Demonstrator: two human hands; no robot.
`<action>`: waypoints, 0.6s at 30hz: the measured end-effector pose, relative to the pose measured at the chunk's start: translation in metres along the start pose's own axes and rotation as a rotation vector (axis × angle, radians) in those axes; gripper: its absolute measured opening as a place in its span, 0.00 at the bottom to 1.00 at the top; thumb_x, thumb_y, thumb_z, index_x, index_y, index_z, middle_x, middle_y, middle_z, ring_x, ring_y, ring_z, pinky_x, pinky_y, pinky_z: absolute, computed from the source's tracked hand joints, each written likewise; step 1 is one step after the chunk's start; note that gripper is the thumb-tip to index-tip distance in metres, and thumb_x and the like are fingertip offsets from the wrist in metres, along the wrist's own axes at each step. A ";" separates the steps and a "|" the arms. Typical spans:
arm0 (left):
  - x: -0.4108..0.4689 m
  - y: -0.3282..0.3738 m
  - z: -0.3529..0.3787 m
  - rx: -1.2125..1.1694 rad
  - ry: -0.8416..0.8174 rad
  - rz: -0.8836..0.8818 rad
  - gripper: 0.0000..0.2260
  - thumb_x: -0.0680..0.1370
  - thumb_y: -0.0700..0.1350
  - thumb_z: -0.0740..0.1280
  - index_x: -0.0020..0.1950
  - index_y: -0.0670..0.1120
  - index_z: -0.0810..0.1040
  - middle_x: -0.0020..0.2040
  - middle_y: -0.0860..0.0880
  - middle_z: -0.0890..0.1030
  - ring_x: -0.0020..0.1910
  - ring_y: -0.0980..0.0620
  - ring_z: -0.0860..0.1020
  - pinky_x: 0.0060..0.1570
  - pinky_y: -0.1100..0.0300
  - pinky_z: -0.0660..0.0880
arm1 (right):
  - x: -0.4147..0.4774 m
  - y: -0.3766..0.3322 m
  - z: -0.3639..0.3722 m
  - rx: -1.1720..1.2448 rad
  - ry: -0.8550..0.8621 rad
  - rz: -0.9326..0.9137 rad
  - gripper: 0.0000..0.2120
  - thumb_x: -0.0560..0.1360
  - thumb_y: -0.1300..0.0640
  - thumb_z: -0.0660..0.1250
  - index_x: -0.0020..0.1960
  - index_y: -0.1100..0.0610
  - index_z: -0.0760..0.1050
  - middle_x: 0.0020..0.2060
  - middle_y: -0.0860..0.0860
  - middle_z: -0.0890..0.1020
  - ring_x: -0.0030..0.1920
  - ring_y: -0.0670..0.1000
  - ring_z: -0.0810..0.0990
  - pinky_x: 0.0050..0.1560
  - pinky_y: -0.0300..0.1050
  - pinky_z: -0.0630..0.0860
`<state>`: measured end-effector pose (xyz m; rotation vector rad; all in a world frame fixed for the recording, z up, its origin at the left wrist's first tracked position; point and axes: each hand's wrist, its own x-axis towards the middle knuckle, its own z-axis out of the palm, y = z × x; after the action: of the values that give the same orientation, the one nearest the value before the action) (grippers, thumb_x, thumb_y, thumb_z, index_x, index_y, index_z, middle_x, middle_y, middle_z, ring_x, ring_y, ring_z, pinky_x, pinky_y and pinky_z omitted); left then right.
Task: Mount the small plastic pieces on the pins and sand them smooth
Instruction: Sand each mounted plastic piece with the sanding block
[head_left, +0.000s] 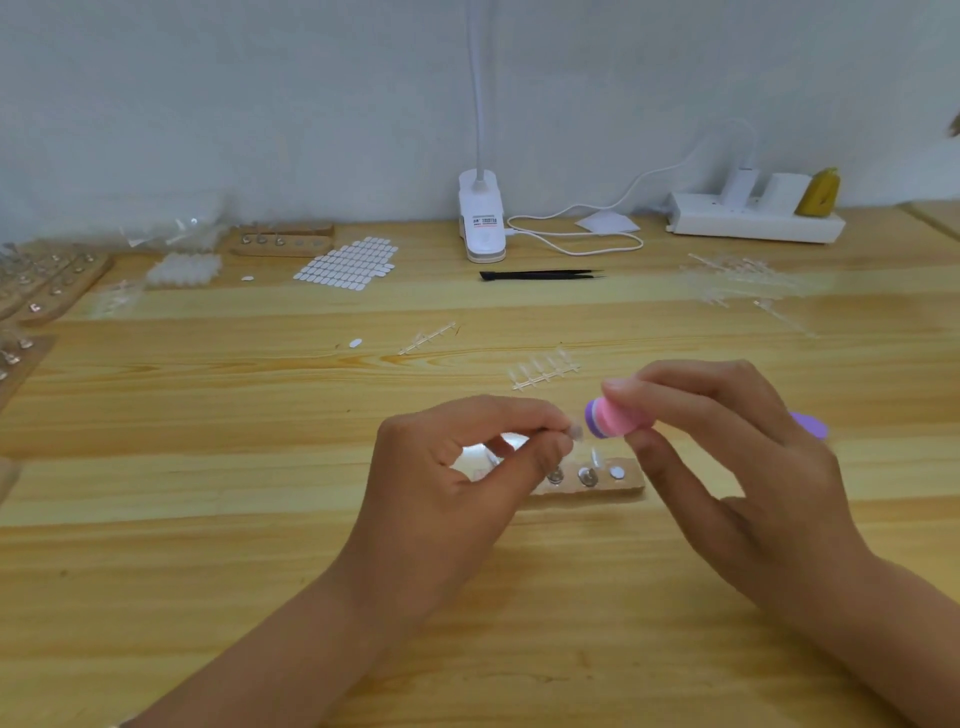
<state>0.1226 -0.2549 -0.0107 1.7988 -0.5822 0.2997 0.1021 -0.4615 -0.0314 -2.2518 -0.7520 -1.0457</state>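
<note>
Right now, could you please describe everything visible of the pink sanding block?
The sanding block looks like foam: pink, with thin white and purple layers at its visible end. The right hand pinches it between thumb and fingers, above the table, lying about level. Its layered end points at the small clear piece pinched by the left hand; whether they touch I cannot tell. Fingers hide the rest.

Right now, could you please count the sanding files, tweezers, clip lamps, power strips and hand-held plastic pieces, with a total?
Sanding file: 1, in the right hand
Small plastic piece: 1, held in the left hand
Black tweezers: 1
Clip lamp: 1
Power strip: 1
Total: 5
</note>
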 end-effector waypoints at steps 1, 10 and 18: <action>0.000 0.000 0.000 -0.046 -0.023 -0.022 0.04 0.72 0.42 0.73 0.44 0.51 0.85 0.40 0.59 0.85 0.39 0.55 0.82 0.42 0.65 0.76 | -0.001 -0.003 0.000 0.030 0.005 -0.023 0.13 0.81 0.62 0.64 0.64 0.55 0.76 0.56 0.47 0.78 0.57 0.48 0.78 0.59 0.39 0.73; -0.002 0.003 0.002 -0.105 -0.047 0.016 0.03 0.71 0.49 0.74 0.42 0.52 0.85 0.39 0.58 0.84 0.48 0.50 0.80 0.50 0.62 0.73 | -0.001 -0.003 0.002 0.007 0.068 -0.061 0.13 0.80 0.63 0.65 0.63 0.53 0.72 0.58 0.45 0.75 0.62 0.40 0.74 0.64 0.34 0.67; -0.005 0.004 0.004 -0.056 -0.006 0.010 0.04 0.69 0.45 0.75 0.41 0.55 0.85 0.37 0.60 0.83 0.44 0.51 0.79 0.47 0.65 0.71 | 0.000 -0.001 0.002 -0.042 0.091 -0.070 0.12 0.80 0.64 0.65 0.63 0.56 0.73 0.54 0.48 0.78 0.59 0.44 0.75 0.62 0.35 0.69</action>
<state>0.1154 -0.2583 -0.0110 1.7436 -0.5984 0.2822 0.1023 -0.4595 -0.0325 -2.2109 -0.7816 -1.1989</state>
